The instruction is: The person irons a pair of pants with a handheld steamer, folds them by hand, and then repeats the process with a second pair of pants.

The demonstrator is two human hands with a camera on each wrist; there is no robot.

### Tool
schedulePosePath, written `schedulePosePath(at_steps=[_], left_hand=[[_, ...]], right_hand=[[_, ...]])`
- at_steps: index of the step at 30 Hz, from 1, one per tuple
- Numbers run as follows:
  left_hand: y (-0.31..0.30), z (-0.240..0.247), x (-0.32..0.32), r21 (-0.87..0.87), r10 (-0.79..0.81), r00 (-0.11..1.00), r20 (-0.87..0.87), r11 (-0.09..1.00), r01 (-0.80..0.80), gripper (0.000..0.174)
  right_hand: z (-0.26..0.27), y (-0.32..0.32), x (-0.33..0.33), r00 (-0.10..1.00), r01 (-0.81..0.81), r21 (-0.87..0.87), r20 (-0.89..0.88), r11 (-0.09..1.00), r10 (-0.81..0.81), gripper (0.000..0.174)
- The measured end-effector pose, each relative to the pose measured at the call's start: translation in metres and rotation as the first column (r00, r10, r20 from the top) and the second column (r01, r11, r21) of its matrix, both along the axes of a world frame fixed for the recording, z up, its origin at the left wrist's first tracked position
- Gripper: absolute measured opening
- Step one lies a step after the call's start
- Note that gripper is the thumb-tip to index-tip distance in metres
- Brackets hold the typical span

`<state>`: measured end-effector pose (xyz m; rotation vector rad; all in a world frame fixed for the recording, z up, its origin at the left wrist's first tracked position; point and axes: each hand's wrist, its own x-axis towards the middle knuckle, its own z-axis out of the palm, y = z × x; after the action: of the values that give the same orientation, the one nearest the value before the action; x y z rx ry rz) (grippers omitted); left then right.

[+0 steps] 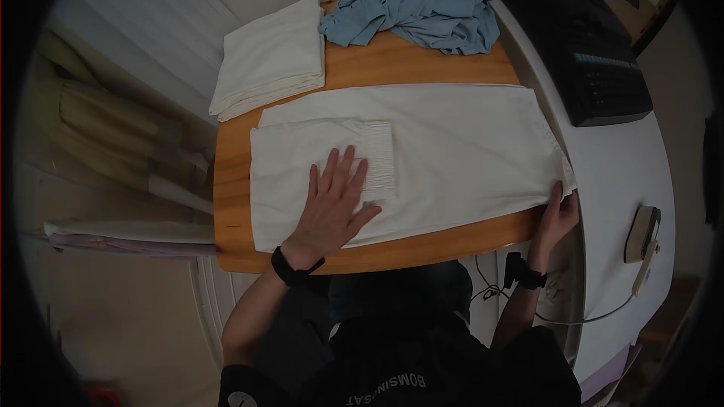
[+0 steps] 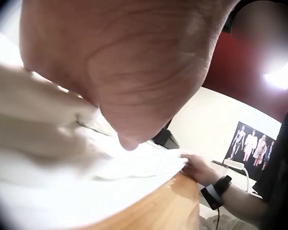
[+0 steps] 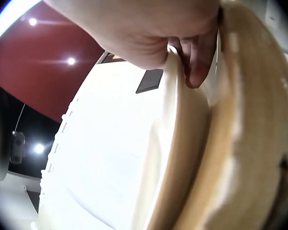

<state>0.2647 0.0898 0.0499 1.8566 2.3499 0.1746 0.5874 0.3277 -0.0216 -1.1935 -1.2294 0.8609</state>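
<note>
A pair of white pants [image 1: 475, 151] lies spread across the wooden table [image 1: 452, 238], one part folded over at the left. The gathered elastic waistband [image 1: 379, 158] shows on top of that folded part. My left hand [image 1: 326, 207] rests palm down there, fingers spread straight, fingertips beside the waistband. At the near right corner of the cloth, my right hand [image 1: 556, 218] pinches the edge between thumb and fingers. The right wrist view shows this fabric edge [image 3: 170, 105] running up into the right hand's grip, with fingertips [image 3: 198, 76] on its far side.
A folded stack of white cloth [image 1: 271, 53] sits at the table's back left, a crumpled light-blue cloth [image 1: 430, 7] at the back. On the right stands a white counter [image 1: 622, 166] with a black keyed machine [image 1: 588, 60] and a corded beige device [image 1: 642, 234].
</note>
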Motion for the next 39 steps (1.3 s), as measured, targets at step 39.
schedulePosePath(at_steps=[39], left_hand=[[-0.025, -0.034, 0.062, 0.19, 0.15, 0.975, 0.164, 0.965, -0.18, 0.073]], right_hand=[[0.012, 0.016, 0.033, 0.97, -0.064, -0.228, 0.215, 0.972, 0.114, 0.04]])
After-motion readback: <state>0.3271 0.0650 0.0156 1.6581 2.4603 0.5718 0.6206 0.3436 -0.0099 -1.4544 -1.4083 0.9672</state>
